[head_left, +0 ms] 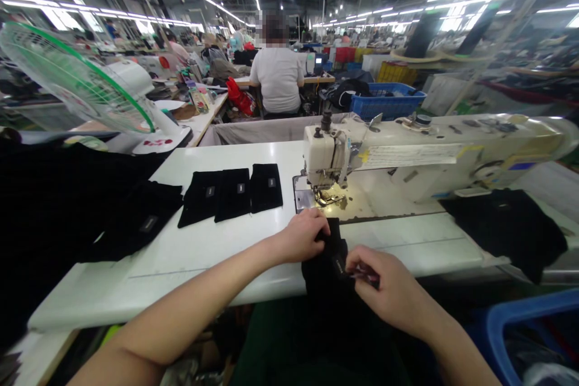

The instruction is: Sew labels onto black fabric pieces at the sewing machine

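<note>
A black fabric piece (323,271) with a small label hangs over the front edge of the white sewing table, below the sewing machine's needle area (326,196). My left hand (305,234) is closed on its upper part, fingers curled over the cloth. Beside the label, my right hand (373,277) pinches the right edge of the same cloth; a small pale bit shows between its fingers, too small to name. Left of the machine lie three black labelled pieces (233,193) in an overlapping row.
A large heap of black cloth (58,211) covers the table's left end. More black fabric (511,223) lies at the right. A green-rimmed fan (85,78) stands back left. Blue baskets (386,102) are behind the machine and at lower right. A person in a light shirt (277,78) sits ahead.
</note>
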`<state>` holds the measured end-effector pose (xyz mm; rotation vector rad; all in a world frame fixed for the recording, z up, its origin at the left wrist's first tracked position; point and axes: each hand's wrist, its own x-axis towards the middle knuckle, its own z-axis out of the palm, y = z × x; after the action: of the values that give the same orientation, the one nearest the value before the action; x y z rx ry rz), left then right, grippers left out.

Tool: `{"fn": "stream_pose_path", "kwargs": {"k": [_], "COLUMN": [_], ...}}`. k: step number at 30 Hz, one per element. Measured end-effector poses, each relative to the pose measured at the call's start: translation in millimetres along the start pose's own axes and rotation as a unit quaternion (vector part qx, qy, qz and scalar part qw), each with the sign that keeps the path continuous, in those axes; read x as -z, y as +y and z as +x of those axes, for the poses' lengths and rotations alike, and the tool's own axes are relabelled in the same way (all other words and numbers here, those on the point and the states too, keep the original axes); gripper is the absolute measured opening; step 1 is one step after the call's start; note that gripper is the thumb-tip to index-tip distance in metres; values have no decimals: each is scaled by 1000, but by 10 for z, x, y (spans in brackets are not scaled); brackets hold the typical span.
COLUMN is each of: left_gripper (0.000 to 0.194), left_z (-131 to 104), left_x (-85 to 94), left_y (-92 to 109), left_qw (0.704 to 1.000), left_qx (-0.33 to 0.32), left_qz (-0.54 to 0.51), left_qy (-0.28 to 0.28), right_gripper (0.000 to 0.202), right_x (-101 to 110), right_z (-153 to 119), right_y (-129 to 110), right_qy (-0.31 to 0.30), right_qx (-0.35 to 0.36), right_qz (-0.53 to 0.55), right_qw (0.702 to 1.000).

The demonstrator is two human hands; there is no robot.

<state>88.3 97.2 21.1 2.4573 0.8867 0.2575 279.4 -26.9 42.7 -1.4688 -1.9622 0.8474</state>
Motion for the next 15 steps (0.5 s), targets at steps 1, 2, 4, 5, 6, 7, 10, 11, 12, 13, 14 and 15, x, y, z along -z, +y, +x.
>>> {"fn": "stream_pose_path", "kwargs": {"k": [1, 2, 4, 5, 6, 7, 10, 11, 12, 13, 14, 15], "left_gripper": [17, 14, 11, 11, 11, 11, 12, 13, 13, 14, 14, 14], "left_z": [0, -5, -28, -46, -67, -90, -177, -212, -252, -296, -343, -392], "left_x": [8, 12, 2, -13, -36, -63, -147, -163, -168, -159, -136, -98], "left_y": [11, 32, 88, 114, 133, 145, 138, 133, 134, 144, 165, 198], "left_qw": [1000, 1000, 998, 997, 995, 992, 986, 986, 989, 993, 996, 995], "left_qx": [7, 13, 17, 15, 8, -4, -56, -69, -73, -65, -48, -27], "left_qz": [10, 23, 58, 79, 100, 121, 152, 143, 119, 78, 22, -43], "left_qy": [2, 3, 7, 13, 19, 26, 41, 45, 51, 59, 70, 84], "right_gripper": [9, 6, 22, 28, 29, 28, 22, 18, 15, 13, 12, 12], "right_x": [3, 7, 2, -11, -35, -69, -216, -261, -293, -302, -284, -233], "right_z": [25, 66, 196, 279, 367, 454, 655, 690, 707, 708, 695, 673], "right_y": [52, 113, 245, 306, 357, 395, 440, 442, 447, 461, 487, 528], "right_qy": [2, 20, 99, 144, 178, 196, 182, 173, 165, 159, 158, 159], "right_qx": [-26, -54, -102, -117, -123, -121, -100, -96, -92, -90, -92, -97], "right_qz": [36, 67, 79, 53, 17, -15, -48, -46, -44, -41, -38, -35], "right_qw": [999, 996, 987, 981, 976, 973, 977, 979, 981, 982, 983, 982]}}
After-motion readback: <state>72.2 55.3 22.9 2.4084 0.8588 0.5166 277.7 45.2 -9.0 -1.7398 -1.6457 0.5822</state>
